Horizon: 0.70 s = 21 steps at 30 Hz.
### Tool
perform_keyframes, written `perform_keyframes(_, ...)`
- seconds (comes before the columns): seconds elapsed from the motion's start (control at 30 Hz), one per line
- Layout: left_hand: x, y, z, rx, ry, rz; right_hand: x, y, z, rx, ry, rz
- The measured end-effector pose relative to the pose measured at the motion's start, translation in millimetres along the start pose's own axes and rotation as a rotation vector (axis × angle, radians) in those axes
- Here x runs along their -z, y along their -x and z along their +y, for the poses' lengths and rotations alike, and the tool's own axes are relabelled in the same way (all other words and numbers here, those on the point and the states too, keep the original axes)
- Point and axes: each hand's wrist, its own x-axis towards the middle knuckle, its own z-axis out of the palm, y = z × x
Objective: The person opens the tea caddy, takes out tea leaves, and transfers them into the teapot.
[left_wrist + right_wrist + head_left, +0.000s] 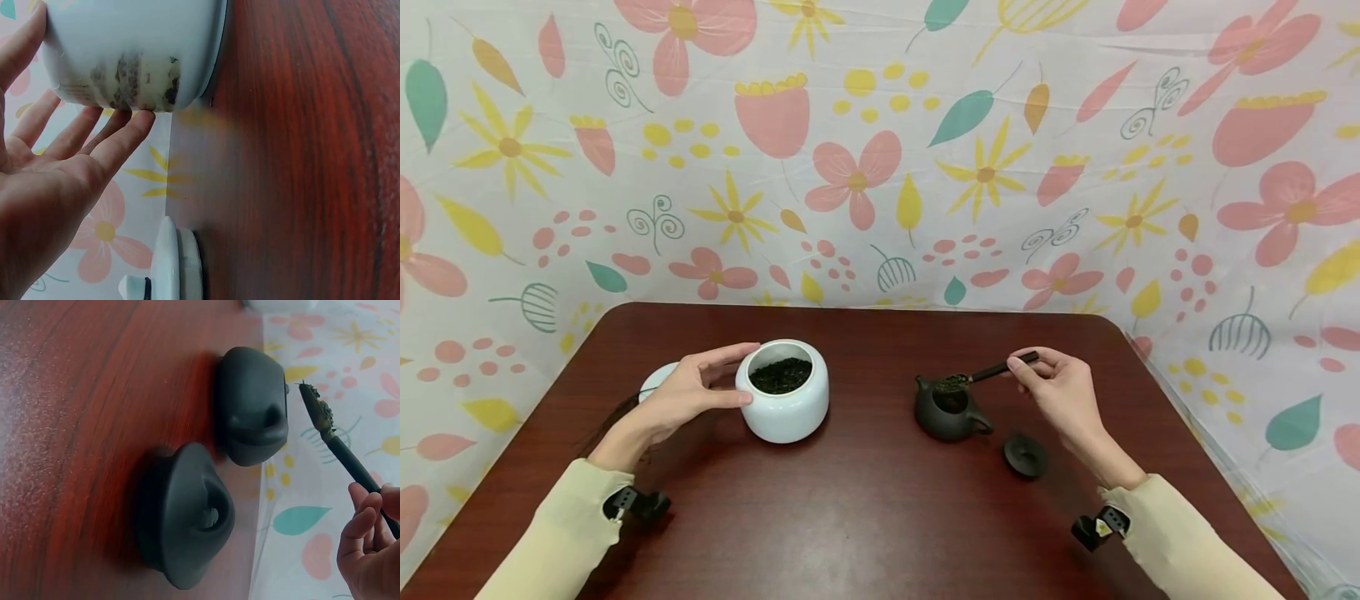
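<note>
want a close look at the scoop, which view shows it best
The right wrist view: the scoop is largest there, its leaf-laden end plain to see. The head view shows it smaller, in the right hand, over the teapot. The left wrist view does not show it.

The tabletop (850, 525) was a glossy reddish-brown with dark grain and rounded far corners; a white jar (786, 418) stood upright on it, left of centre; a white lid (655, 380) lay knob up to the jar's left, apart from it; to the right sat a dark teapot (934, 419), its handle toward a dark lid (1025, 456) that lay handle up just beside it.
</note>
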Motion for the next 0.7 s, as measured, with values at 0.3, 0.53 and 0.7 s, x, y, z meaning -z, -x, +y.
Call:
perform_keyframes(0.3,1.2,0.9,0.5,-0.006,0.002,-0.001,-2.4,1.5,2.3,0.037,0.064,0.008)
perform_keyframes(0.53,1.0,1.3,0.8,-0.008,0.006,-0.005,-5.2,4.8,-1.7,0.125,0.131,0.012)
perform_keyframes(0.7,0.4,1.8,1.9,-0.01,0.01,-0.008,-9.3,6.0,-4.4,0.213,0.186,0.045)
